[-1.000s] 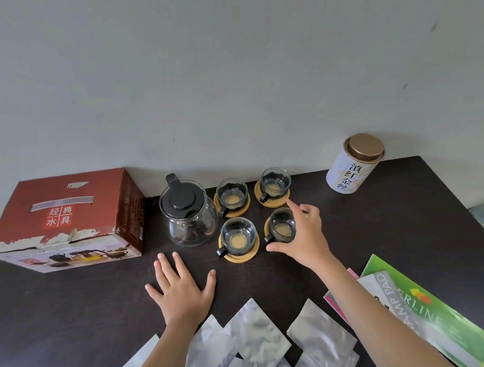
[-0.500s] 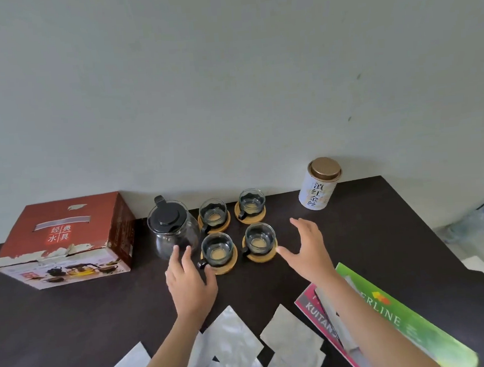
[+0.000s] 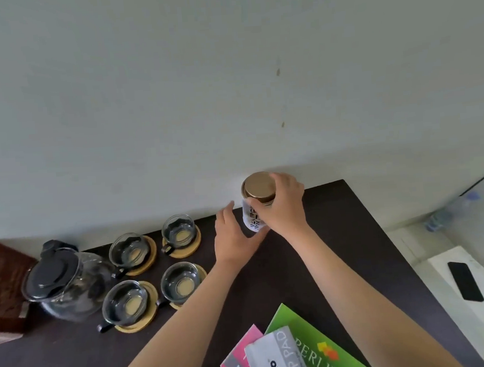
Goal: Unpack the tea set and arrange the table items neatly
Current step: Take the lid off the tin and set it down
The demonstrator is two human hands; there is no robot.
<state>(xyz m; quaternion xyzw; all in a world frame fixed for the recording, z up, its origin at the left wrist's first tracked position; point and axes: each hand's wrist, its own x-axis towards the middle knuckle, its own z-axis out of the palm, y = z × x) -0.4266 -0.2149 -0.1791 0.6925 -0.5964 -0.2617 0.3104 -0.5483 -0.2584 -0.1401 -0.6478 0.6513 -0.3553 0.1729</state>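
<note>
Right hand [image 3: 282, 206] grips tea tin [image 3: 254, 211].

Below the hands, the grey box [image 3: 278, 355] reads "MP PAD" and "YKO"; beside it the green booklet [image 3: 318, 347] shows "ERLIN", the pink one [image 3: 241, 358] "KUI". The tin [image 3: 253, 219] carries unreadable black characters.
</note>
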